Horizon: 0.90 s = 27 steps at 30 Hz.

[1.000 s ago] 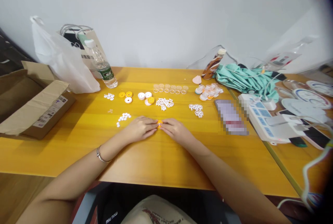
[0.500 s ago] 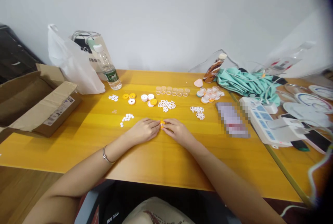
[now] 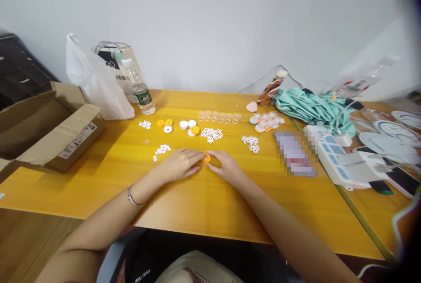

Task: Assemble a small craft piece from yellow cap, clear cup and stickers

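Observation:
Between my two hands, on the table, is a small orange round part with a pale centre. My right hand pinches it, index finger at its far side and thumb at its near side. From the left, the fingers of my left hand stretch out to the part's edge; its thumb lies apart from them. Just beyond lie a heap of white gear-like pieces and a group of white and yellow round caps. Small white discs are scattered left of my left hand.
A row of clear cups stands farther back. More white cut-out pieces, assembled clear-and-orange pieces, a phone and a power strip lie to the right. At left are a cardboard box and a water bottle.
My left thumb has moved away from the orange part, and its fingers have opened out. More of the part shows now. The whole view has shifted slightly.

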Each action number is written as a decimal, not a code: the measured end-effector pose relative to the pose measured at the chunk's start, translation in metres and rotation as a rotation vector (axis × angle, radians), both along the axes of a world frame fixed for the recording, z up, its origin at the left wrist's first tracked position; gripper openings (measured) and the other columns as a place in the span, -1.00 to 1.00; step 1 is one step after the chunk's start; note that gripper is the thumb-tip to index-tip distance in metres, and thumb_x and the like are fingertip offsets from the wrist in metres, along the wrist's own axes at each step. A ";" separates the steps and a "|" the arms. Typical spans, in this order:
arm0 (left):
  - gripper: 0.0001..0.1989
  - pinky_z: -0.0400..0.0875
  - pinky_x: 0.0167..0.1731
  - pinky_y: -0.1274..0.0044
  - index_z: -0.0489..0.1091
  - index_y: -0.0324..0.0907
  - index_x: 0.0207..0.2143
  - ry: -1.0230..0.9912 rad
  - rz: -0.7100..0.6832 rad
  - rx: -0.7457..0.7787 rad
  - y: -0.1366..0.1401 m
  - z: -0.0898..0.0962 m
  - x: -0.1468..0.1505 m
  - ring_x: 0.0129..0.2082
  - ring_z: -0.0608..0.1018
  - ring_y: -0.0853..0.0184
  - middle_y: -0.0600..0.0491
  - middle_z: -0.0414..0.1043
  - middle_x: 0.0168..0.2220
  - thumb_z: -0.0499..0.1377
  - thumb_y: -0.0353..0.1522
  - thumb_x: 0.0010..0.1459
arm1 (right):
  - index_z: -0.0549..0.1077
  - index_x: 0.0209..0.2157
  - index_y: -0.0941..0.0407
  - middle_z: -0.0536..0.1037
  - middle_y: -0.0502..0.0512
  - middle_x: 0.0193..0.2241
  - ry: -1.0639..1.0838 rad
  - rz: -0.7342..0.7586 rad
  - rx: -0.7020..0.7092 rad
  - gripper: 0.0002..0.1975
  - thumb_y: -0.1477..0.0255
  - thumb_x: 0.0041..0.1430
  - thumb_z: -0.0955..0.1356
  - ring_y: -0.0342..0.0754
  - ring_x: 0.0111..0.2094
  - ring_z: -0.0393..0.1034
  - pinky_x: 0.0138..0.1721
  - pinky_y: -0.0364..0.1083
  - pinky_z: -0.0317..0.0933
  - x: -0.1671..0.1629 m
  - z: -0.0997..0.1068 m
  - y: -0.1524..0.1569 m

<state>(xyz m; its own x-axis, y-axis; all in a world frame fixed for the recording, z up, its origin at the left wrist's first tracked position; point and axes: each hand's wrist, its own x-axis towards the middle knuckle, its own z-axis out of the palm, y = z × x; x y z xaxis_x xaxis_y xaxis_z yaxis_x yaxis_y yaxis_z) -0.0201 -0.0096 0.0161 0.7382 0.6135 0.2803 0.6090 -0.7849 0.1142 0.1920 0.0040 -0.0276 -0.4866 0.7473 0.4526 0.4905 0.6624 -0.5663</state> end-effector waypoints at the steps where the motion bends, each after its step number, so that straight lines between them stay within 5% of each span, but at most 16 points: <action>1: -0.65 0.35 -0.13 0.40 0.24 -0.23 0.02 -0.011 0.026 -0.024 0.003 0.007 -0.008 -0.12 0.47 0.24 -0.11 0.42 -0.09 0.02 -0.34 0.19 | 0.35 -0.06 0.10 0.52 0.15 -0.23 0.006 0.005 -0.008 -0.65 0.43 0.07 0.32 0.01 -0.18 0.41 -0.12 0.03 0.30 0.000 0.000 0.000; 5: -0.80 0.36 -0.27 0.48 0.39 -0.22 -0.27 -0.049 0.260 -0.142 0.018 0.033 -0.060 -0.30 0.49 0.31 -0.04 0.46 -0.30 0.00 -0.37 0.16 | 0.35 -0.05 0.10 0.51 0.16 -0.22 0.016 0.024 -0.027 -0.64 0.44 0.07 0.32 0.02 -0.15 0.39 -0.10 0.04 0.28 0.000 -0.001 0.001; 8: -0.82 0.32 -0.42 0.55 0.40 -0.20 -0.39 0.059 0.539 -0.432 0.023 0.043 -0.105 -0.43 0.47 0.34 0.03 0.46 -0.41 0.07 -0.31 0.04 | 0.37 -0.06 0.10 0.49 0.17 -0.19 0.007 0.040 -0.030 -0.65 0.45 0.06 0.32 0.01 -0.15 0.38 -0.09 0.03 0.27 0.000 -0.001 0.002; 11: -0.74 0.27 -0.48 0.58 0.40 -0.18 -0.39 0.173 0.633 -0.691 0.022 0.045 -0.126 -0.44 0.47 0.33 0.06 0.47 -0.41 0.15 -0.20 -0.10 | 0.38 -0.07 0.09 0.48 0.16 -0.19 0.007 0.053 -0.029 -0.65 0.47 0.04 0.33 0.01 -0.15 0.38 -0.09 0.02 0.27 -0.001 -0.001 0.003; 18: -0.65 0.18 -0.52 0.56 0.40 -0.19 -0.44 0.336 0.690 -0.726 0.024 0.038 -0.102 -0.43 0.46 0.28 0.04 0.47 -0.42 0.19 -0.11 -0.21 | 0.41 -0.12 0.07 0.47 0.14 -0.20 0.021 0.077 -0.012 -0.69 0.49 0.04 0.33 0.01 -0.18 0.39 -0.12 0.01 0.28 0.000 -0.003 0.004; 27: -0.80 0.19 -0.51 0.56 0.43 -0.19 -0.46 0.296 0.669 -0.685 0.021 0.034 -0.089 -0.48 0.46 0.31 0.02 0.48 -0.45 0.13 -0.26 -0.12 | 0.40 -0.13 0.08 0.47 0.15 -0.21 0.021 0.081 -0.002 -0.70 0.50 0.03 0.33 0.00 -0.19 0.38 -0.13 0.00 0.28 0.000 -0.004 0.006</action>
<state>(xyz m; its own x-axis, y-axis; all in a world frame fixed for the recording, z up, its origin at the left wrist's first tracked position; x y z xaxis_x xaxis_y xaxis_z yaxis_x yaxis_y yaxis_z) -0.1089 0.0116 0.0501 0.1654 0.8885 -0.4281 0.9782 -0.0924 0.1862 0.1918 0.0097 -0.0321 -0.5364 0.7067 0.4614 0.4233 0.6983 -0.5773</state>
